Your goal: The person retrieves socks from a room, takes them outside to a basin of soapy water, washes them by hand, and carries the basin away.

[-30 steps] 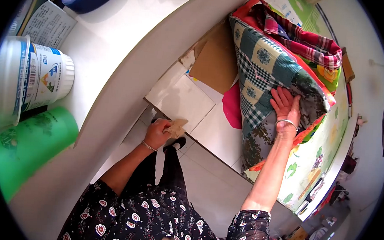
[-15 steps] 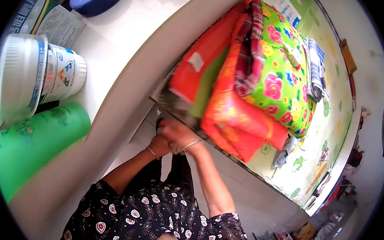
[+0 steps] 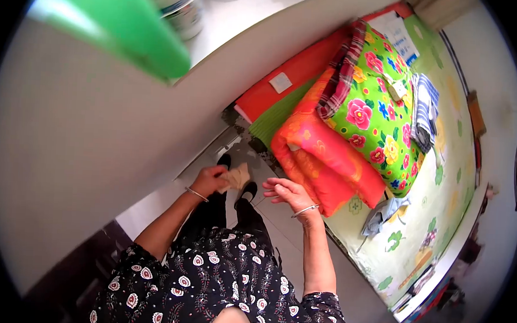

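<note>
My left hand (image 3: 210, 181) is closed on a crumpled light-brown piece of paper or cloth (image 3: 235, 178), held above the floor near my feet. To its right is my right hand (image 3: 287, 194), fingers apart and holding nothing, just beside the folded orange-red quilt (image 3: 328, 159). On top of that quilt lies a green floral bundle (image 3: 381, 118) with a red plaid edge. A red-orange cloth (image 3: 297, 76) with a small white patch and a green cloth lie flat on the bed to the left of the bundle.
Blue-striped cloth (image 3: 425, 108) and a grey-blue cloth (image 3: 383, 216) lie on the patterned bed sheet (image 3: 402, 248). A pale partition (image 3: 116, 120) runs along the left. Above it, a green cylinder (image 3: 126, 28) and a white tub (image 3: 187, 17) stand at a white surface.
The checked and camouflage cover, raised under my right hand, has come down, hiding the boards and brown sheet. My right hand moved left to my left hand, then apart. The view has shifted.
</note>
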Tool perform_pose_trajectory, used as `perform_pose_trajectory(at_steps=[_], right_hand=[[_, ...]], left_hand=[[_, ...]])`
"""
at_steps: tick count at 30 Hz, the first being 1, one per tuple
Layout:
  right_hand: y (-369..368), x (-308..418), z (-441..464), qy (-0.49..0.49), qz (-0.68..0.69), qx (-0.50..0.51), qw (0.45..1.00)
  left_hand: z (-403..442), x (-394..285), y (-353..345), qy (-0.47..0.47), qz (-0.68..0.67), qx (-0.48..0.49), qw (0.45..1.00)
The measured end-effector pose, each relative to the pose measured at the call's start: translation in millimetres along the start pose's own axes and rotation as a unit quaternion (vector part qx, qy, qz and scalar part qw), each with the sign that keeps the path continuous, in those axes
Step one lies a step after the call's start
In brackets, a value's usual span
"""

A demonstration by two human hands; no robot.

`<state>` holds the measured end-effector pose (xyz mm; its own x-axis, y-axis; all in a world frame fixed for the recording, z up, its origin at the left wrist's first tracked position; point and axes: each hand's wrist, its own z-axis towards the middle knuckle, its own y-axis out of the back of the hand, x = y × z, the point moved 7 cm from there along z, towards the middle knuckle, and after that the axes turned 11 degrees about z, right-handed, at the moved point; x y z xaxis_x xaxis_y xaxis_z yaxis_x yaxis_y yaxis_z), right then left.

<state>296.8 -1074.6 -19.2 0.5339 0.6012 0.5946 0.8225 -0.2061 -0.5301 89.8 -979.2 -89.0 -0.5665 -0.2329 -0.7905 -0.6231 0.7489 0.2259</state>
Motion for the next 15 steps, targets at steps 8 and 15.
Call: perform_pose_trajectory(at_steps=[8, 15], right_hand=[[-60, 8, 18, -0.018, -0.105, 0.1, 0.989], [-150, -23, 39, -0.036, 0.02, 0.167, 0.985]], left_hand=[[-88, -67, 29, -0.063, -0.5, -0.059, 0.862], [-152, -73, 34, -0.11, -0.554, -0.045, 0.824]])
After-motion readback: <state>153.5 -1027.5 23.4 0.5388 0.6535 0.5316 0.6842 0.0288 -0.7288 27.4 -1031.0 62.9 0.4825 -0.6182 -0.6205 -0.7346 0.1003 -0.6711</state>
